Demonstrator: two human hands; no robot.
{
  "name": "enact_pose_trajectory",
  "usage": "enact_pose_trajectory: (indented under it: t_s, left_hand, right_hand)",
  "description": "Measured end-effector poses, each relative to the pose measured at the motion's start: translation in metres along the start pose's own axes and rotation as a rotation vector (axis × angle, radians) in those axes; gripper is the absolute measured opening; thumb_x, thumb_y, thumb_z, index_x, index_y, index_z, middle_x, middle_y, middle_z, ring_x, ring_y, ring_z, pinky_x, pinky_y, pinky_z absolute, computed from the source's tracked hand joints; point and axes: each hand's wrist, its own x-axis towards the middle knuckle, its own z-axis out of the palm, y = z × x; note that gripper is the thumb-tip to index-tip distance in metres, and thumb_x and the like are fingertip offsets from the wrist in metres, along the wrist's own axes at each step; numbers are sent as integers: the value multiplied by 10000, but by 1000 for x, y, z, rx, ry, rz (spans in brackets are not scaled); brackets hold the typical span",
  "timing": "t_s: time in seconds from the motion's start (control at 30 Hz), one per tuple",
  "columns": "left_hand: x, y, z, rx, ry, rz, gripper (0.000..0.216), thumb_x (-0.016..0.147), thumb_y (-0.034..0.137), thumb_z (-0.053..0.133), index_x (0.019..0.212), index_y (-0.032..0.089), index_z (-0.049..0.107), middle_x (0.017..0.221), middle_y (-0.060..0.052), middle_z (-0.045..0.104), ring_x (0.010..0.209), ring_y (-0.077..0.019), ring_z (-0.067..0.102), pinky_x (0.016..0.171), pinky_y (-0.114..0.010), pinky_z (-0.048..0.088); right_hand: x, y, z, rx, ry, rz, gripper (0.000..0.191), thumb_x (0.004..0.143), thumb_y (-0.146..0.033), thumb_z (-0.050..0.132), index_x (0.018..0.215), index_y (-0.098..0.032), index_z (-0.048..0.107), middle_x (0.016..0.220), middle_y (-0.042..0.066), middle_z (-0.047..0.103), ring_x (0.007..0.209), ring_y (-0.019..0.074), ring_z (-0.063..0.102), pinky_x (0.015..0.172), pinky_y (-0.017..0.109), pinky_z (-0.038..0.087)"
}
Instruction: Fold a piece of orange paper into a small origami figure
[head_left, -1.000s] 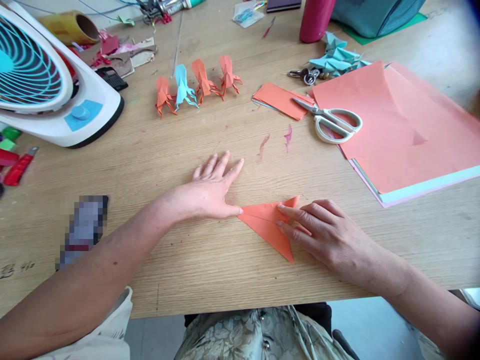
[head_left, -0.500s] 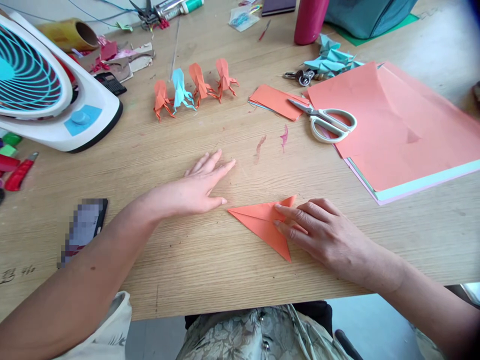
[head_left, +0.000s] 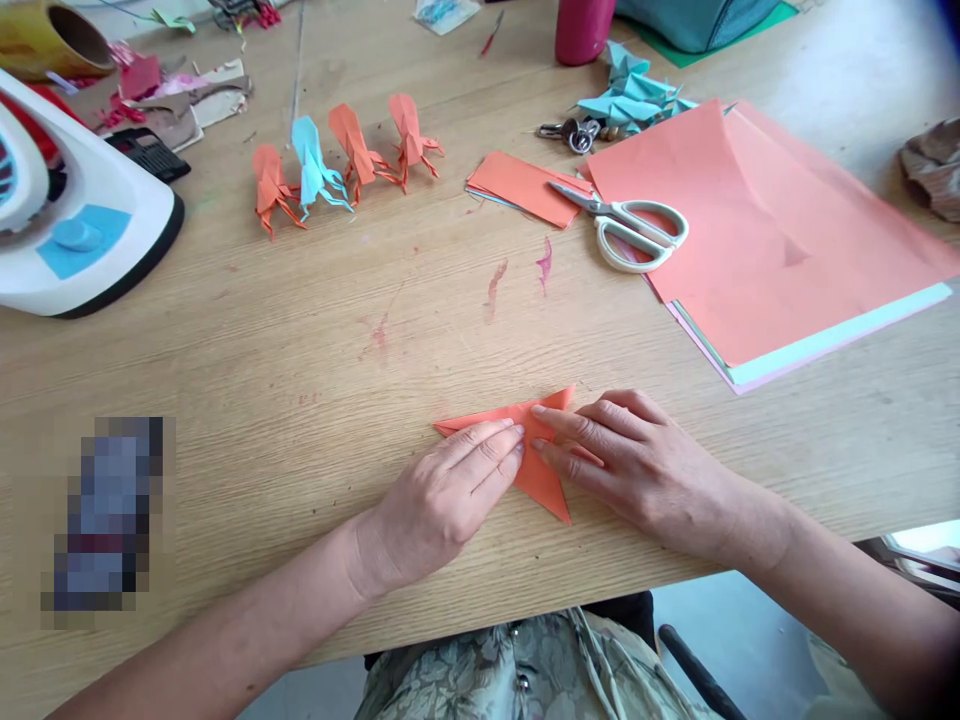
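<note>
A folded piece of orange origami paper point(head_left: 546, 488) lies near the table's front edge, with pointed corners at the left, upper right and bottom. My left hand point(head_left: 461, 480) is closed, its fingers pressed together on top of the paper's left part; its thumb is hidden. From the other side, my right hand point(head_left: 626, 465) is closed on the right part, with two fingertips resting on the paper and its thumb out of sight. The two hands' fingertips nearly meet at the middle of the paper.
Several folded paper figures point(head_left: 360, 150) stand in a row farther back. Scissors point(head_left: 637, 235) lie across small orange sheets point(head_left: 525, 188) and a large paper stack point(head_left: 772, 240). A fan point(head_left: 97, 235), a blurred phone point(head_left: 109, 515), keys point(head_left: 581, 133) and a magenta bottle point(head_left: 583, 30) surround the work area.
My left hand has come down and toward me from open above the table onto the paper's left part. My right hand stays on the paper. The view has shifted somewhat.
</note>
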Motion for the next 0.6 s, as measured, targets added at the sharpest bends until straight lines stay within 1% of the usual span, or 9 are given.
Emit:
enact_pose_trajectory:
  t_s: [0.1,0.17,0.27,0.33,0.47,0.6]
  left_hand:
    - [3,0,0,-14,-13,-20,308,935,44,485,1202,61,637,1249,-142,689,1213,-236,617,1058,-361,541]
    - [4,-1,-1,-15,-35,-27,338,935,42,478,1234,68,633,1249,-124,688,1206,-238,612,1072,-361,522]
    - [5,-2,-1,-6,-74,-11,389,943,48,459,1301,92,607,1257,-103,681,1201,-246,601,1074,-374,506]
    - [4,-3,-1,0,-89,6,394,956,70,449,1318,106,598,1267,-97,673,1203,-249,591,1069,-379,501]
    - [3,-4,-1,1,-106,17,397,965,92,437,1330,113,590,1277,-92,665,1214,-248,570,1073,-381,485]
    - [4,-4,-3,19,-115,30,412,961,87,417,1341,92,578,1275,-110,660,1224,-254,563,1076,-388,482]
  right_hand:
    - [-8,2,-1,-30,53,10,301,974,-79,425,1165,-118,653,1398,182,568,973,254,600,850,460,447]
    - [-15,3,-2,-36,92,58,300,977,-85,410,1151,-131,650,1390,177,574,952,248,599,834,449,448]
    - [-22,4,-2,-14,120,103,302,974,-77,405,1140,-140,649,1275,159,646,904,242,597,789,433,448]
    - [-23,2,-1,5,109,87,297,973,-85,430,1174,-136,642,1207,154,672,877,238,600,777,429,449]
    - [-19,-1,1,8,54,69,334,981,-108,450,1272,-144,612,1185,139,680,890,234,614,810,433,455]
    - [-15,-1,1,26,37,57,341,993,-100,399,1233,-151,635,1166,126,688,893,227,621,810,433,456]
